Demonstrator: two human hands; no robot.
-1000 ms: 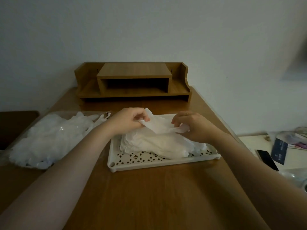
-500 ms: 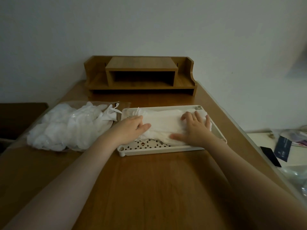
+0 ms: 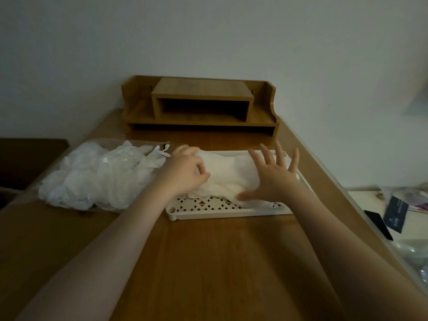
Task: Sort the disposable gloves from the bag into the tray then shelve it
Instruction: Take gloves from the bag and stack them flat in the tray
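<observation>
— What can't you make out from here?

— The light is dim. The stuff on the low white surface (image 3: 368, 200) to the right is a blur — a dark flat thing (image 3: 378, 224) and a dark card (image 3: 395, 213), cut off at the edge. The left hand (image 3: 185, 172) hides the tray's near-left corner of gloves.

— And the room?

— A wooden desk (image 3: 220, 262) against a plain pale wall (image 3: 208, 38), with a small wooden shelf unit (image 3: 199, 105) at the back. The clear bag (image 3: 97, 177) of loose gloves lies on the left, just beside the white perforated tray (image 3: 222, 210). A pile of gloves (image 3: 231, 172) lies in the tray.

— The hands?

— Left one has its fingers curled at the pile's left end; whether it pinches a glove, I cannot tell. The right hand (image 3: 273, 179) is spread wide, fingers straight and fanned, thumb low on the pile's near edge — gripping nothing.
</observation>
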